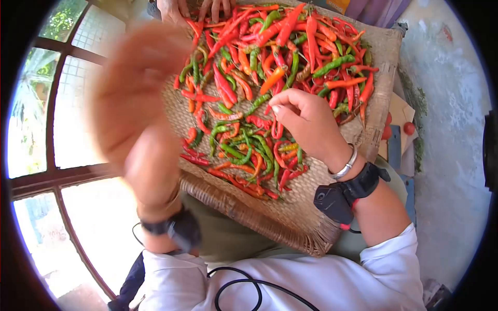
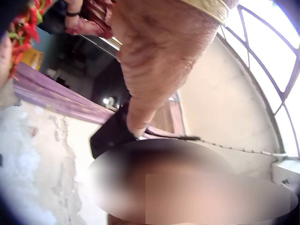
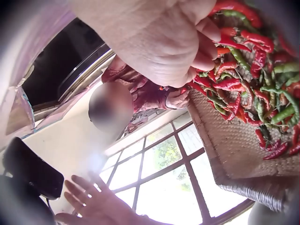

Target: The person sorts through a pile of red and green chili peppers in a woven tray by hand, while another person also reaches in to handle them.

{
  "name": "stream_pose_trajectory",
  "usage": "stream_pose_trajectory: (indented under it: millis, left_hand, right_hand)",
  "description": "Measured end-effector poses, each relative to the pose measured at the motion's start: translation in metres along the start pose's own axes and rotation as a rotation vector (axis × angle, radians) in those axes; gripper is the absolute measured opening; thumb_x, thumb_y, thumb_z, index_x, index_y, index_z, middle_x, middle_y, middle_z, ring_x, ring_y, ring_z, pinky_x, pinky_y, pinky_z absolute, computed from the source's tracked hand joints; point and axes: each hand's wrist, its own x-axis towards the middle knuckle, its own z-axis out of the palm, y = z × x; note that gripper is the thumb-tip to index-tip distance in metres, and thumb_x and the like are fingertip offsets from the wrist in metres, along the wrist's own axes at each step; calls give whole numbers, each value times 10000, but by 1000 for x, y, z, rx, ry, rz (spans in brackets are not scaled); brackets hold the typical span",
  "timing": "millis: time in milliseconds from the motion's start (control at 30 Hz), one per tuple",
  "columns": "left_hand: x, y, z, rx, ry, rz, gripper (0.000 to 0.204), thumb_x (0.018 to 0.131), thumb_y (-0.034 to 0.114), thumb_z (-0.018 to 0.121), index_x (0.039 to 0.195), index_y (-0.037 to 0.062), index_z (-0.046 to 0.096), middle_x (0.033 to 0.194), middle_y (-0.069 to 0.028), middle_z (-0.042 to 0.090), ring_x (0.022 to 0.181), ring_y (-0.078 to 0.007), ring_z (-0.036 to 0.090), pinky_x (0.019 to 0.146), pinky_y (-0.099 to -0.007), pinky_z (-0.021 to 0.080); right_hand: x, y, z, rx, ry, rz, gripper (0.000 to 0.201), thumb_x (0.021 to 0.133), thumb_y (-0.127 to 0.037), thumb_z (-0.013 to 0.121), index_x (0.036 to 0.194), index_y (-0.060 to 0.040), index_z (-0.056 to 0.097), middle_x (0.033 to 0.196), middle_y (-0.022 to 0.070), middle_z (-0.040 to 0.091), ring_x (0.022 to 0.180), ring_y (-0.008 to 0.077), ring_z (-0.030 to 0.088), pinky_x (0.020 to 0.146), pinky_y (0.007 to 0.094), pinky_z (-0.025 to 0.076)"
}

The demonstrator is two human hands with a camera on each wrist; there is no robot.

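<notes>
Blurred and close to the lens, my left hand is raised at the left of the head view; the right wrist view shows this hand with fingers spread and nothing in them. In the left wrist view a finger of the hand overlaps a black device; contact is unclear. My right hand is over red, green and orange chillies on a woven tray. Its fingers are bent, the thumb near the index finger, beside a green chilli; whether they pinch anything is unclear.
Another person's hands are at the tray's far edge, by the larger chilli heap. Barred windows stand on the left. Small red tomatoes lie right of the tray, and a black cable crosses my lap.
</notes>
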Motion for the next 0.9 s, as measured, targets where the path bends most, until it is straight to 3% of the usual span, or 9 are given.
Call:
stream_pose_trajectory:
  millis: [33,67,133,267,500,567,667,800,900]
  left_hand:
    - [-4,-3,10,106,-36,-341,331,771,246,576,901,-58,578,931,-109,553,830,-202,524,765,-316,422]
    - [-14,-28,13,272,-257,-487,157,745,69,571,878,-6,607,845,-76,593,733,-175,557,692,-275,448]
    - [-41,-70,8,721,-805,-287,221,692,92,594,909,49,605,887,-139,592,756,-264,576,672,-336,467]
    - [-60,-97,16,919,-1082,-455,207,692,163,565,881,88,606,814,-128,584,807,-291,562,711,-390,455]
    - [-51,-108,15,843,-1104,-472,175,693,166,565,837,68,578,799,-130,589,781,-300,568,689,-399,456]
    - [-40,-86,15,624,-900,-517,154,702,144,576,818,45,557,758,-123,593,736,-290,577,650,-373,452]
    - [-43,-72,15,252,-807,-519,145,710,127,590,800,24,543,706,-126,586,675,-271,583,608,-341,446]
    - [-42,-61,26,172,-865,-511,197,719,172,594,832,18,548,725,-144,600,705,-296,590,626,-357,460]
    - [-44,-60,26,36,-853,-590,203,730,152,611,874,13,575,730,-121,613,678,-223,601,624,-318,462]
  right_hand:
    - [-1,0,0,-9,24,22,125,754,-120,535,797,-14,586,676,115,604,609,217,594,561,302,447]
    - [-1,6,3,58,37,20,131,759,-118,541,819,-10,587,675,104,607,608,208,592,566,295,449]
    - [-1,7,3,91,11,35,130,764,-114,543,828,-12,589,675,104,606,606,195,590,567,288,450]
    - [-2,6,5,22,-17,9,126,769,-113,541,823,-9,586,676,106,604,609,183,589,566,282,448]
    - [4,11,-1,-50,-87,65,155,766,-138,551,843,-8,585,694,99,610,614,170,585,560,282,438]
    - [2,12,5,-34,-64,54,165,769,-146,554,848,-4,585,685,91,605,608,160,577,556,279,435]
    - [2,10,13,23,-74,83,183,778,-158,560,865,2,580,666,64,590,594,129,554,548,265,429]
    - [2,14,18,233,-114,87,195,794,-165,568,896,1,568,648,22,558,572,75,508,537,230,418]
    - [3,19,13,260,-106,123,181,808,-156,554,895,3,559,668,20,566,575,67,517,533,218,419]
